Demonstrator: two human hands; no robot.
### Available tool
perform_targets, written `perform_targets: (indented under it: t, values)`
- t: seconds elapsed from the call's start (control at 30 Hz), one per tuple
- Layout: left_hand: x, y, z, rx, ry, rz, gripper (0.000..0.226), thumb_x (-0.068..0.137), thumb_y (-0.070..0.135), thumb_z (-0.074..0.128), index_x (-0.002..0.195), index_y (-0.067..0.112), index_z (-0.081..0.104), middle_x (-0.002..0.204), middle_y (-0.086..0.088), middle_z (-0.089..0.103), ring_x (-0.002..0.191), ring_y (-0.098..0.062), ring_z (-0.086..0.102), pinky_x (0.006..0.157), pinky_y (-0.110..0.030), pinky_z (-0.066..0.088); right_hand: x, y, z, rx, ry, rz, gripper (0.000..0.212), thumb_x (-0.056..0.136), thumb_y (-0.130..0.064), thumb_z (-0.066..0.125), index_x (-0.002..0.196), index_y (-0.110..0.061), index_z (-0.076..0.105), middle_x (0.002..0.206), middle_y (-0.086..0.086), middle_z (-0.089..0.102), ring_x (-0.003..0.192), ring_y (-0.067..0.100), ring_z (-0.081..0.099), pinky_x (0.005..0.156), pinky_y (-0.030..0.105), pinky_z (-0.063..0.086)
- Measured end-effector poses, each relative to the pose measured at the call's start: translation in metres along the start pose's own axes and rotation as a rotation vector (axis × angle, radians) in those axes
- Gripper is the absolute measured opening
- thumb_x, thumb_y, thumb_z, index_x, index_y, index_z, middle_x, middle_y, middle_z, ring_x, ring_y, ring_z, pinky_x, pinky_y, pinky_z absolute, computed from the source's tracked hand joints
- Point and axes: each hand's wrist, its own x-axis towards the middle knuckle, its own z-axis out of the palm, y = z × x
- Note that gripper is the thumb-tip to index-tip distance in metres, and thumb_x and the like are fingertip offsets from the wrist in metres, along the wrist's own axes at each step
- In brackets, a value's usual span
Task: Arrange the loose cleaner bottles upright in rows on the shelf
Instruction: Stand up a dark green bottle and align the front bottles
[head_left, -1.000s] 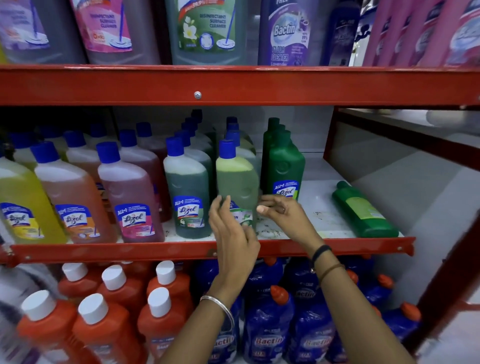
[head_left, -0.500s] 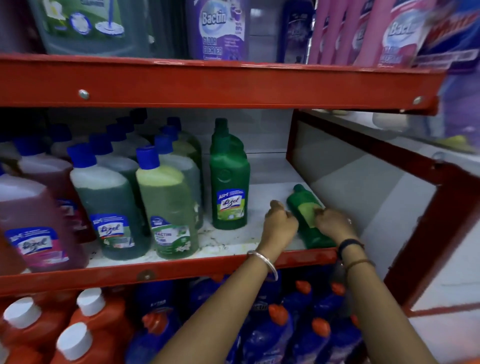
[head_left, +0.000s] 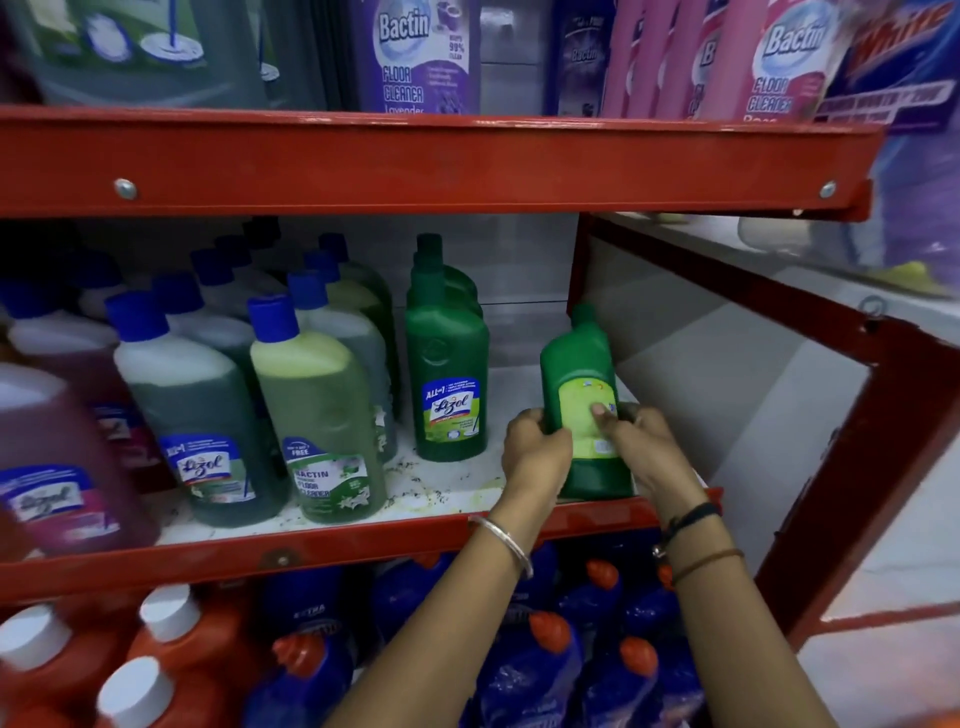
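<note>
A person's two hands closed around a green cleaner bottle (head_left: 582, 374) at the right of centre in the frame, holding it nearly upright with its cap tipped slightly toward the upper left. The left hand (head_left: 537, 457) wrapped the bottle's left side; the right hand (head_left: 647, 447) took the right side, thumb pressed on the yellow-green label. Both made a closed grip on the bottle, whose base sat at the front edge of the middle shelf (head_left: 467, 483), though contact with the board could not be told.

Just left of it, apart from the hands, stood a row of matching green bottles (head_left: 448, 374), the front one showing a Lizol label. Further left stood rows of blue-capped bottles (head_left: 311, 410) of clear plastic holding pale green and darker green liquid, and at the far left edge a pink-filled bottle (head_left: 57, 457), blurred.

The shelf board was white and speckled with dark marks, framed in red-painted metal (head_left: 415, 161) with visible bolts. On the shelf above stood purple and pink Bactin floor cleaner bottles (head_left: 421, 57). Below, at the lower left, were orange bottles with white caps (head_left: 166, 639); at lower centre, blue bottles with orange caps (head_left: 524, 670). A silver bangle (head_left: 506, 543) ringed the left wrist and dark bands (head_left: 693, 519) the right.
</note>
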Motion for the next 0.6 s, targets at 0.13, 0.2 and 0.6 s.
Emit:
perform_targets:
  t: [0.13,0.2,0.6]
  values:
    - [-0.020,0.000,-0.037,0.025,0.071,0.174,0.034,0.073,0.006,0.052,0.099,0.026,0.058,0.105,-0.002,0.067,0.096,-0.025,0.064,0.088,-0.046,0.054,-0.024,-0.010,0.025,0.161,-0.108,-0.125,0.028,0.089,-0.004,0.055,0.116,-0.002,0.050,0.091,0.003,0.064,0.078,0.013,0.063,0.057,0.016,0.055]
    - [-0.025,-0.003,-0.056,0.056,0.132,0.227,0.045,0.073,0.003,0.051,0.116,0.019,0.054,0.117,-0.002,0.062,0.105,-0.024,0.061,0.092,-0.048,0.052,-0.034,-0.012,0.041,0.181,-0.146,-0.177,0.033,0.087,0.000,0.056,0.119,-0.003,0.046,0.093,0.000,0.062,0.080,0.009,0.062,0.058,0.012,0.053]
    - [-0.069,-0.004,-0.114,0.355,0.302,0.308,0.050,0.086,-0.002,0.048,0.134,0.000,0.035,0.139,-0.017,0.039,0.129,-0.031,0.039,0.102,-0.033,0.033,-0.067,-0.006,0.100,-0.005,-0.160,-0.339,0.044,0.086,-0.010,0.062,0.126,-0.010,0.045,0.124,0.011,0.049,0.103,0.012,0.055,0.072,0.007,0.051]
